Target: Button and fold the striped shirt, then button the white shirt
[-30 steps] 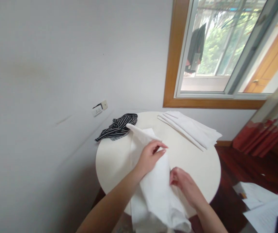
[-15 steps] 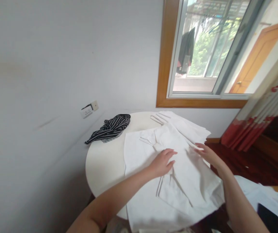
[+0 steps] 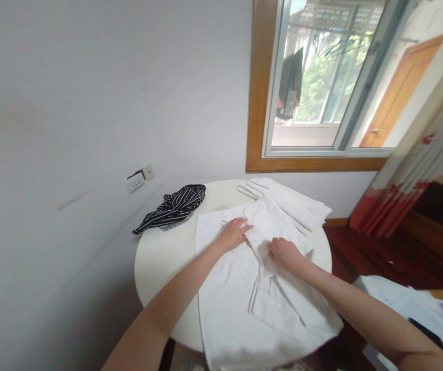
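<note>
A white cloth garment (image 3: pixel 229 299) lies spread over a round table, with folds and thin strap-like strips across its middle. My left hand (image 3: pixel 234 233) rests on its upper part, fingers stretched out over the fabric. To the right, my right hand (image 3: pixel 285 253) has its fingers curled down on the cloth near the centre, gripping a fold of it. The fingertips of that hand are partly hidden. Another stack of folded white cloth (image 3: pixel 291 201) touches the garment's upper right side.
The round white table (image 3: pixel 163 273) stands by the wall. A black striped cloth (image 3: pixel 179 206) lies bunched at its far left edge. A wall socket (image 3: pixel 135 182) is behind it. At lower right, papers and a dark phone-like object (image 3: pixel 424 330) lie on another surface. A curtain (image 3: pixel 384 201) hangs beyond.
My right hand has moved left from the garment's right edge to its middle, bringing cloth along. My left hand has shifted up and left. More of the table's right edge shows.
</note>
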{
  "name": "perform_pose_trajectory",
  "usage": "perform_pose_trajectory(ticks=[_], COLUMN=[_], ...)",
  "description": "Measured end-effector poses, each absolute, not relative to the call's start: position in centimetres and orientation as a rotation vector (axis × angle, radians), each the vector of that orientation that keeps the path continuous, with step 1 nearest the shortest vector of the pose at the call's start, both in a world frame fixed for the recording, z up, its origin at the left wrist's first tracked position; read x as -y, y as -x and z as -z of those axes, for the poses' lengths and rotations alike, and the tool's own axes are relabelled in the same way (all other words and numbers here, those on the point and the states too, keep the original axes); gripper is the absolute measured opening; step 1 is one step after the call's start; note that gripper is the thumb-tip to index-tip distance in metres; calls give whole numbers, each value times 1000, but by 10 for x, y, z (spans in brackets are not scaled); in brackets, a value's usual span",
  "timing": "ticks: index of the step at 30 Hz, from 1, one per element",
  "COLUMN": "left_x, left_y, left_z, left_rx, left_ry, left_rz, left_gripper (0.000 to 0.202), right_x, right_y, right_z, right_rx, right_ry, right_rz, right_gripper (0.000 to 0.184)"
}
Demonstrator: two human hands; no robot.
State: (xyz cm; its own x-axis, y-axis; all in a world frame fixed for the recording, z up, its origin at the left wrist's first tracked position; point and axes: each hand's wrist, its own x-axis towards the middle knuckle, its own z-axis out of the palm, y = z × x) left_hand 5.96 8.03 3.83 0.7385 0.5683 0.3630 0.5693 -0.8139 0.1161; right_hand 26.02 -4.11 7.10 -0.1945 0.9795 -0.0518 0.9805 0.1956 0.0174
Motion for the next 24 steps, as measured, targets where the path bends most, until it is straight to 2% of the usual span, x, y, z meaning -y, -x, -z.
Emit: perform_pose_trajectory(ticks=[3, 5, 7, 9, 11, 13, 16, 18, 20, 22, 24], left_x=[-82, -80, -76, -70, -65, -61, -55, -49, -41, -30, -19], left_y=[-70, -82, -96, -110, -122, -128, -124, -116, -104, -92, -79], left_z=[-57, -81, -112, -151, -192, -234, -294, -331, -365, -395, -421], left_rx=[792, 772, 896, 1080, 1185, 1171, 1144, 1063, 979, 931, 932], left_ry=[2984, 3010, 2986, 2878, 2734, 2630, 2503, 2453, 2414, 2384, 2379], left_rz=[676, 771, 872, 965, 1090, 1177, 1267, 1294, 1272, 1211, 1117], left_gripper=[23, 17, 22, 29, 33, 32, 33, 35, 37, 42, 46], right_x=[43, 49, 57, 62, 63, 58, 45, 35, 25, 20, 20], right_y=[-272, -278, -278, -275, -273, -279, -305, -327, -343, -349, -346], right_z=[-85, -100, -117, -133, -151, -171, -210, -241, -273, -307, -340], right_rx=[-2476, -2618, -2792, -2958, -3087, -3153, -3093, -3094, -3213, -3375, -3505], right_ry=[-2024, -2088, -2133, -2160, -2172, -2210, -2453, -2697, -2814, -2726, -2575], right_rz=[205, 417, 528, 416, 183, -5, -144, -199, -95, 131, 172], right_gripper=[21, 29, 56, 87, 99, 84, 40, 25, 24, 28, 33])
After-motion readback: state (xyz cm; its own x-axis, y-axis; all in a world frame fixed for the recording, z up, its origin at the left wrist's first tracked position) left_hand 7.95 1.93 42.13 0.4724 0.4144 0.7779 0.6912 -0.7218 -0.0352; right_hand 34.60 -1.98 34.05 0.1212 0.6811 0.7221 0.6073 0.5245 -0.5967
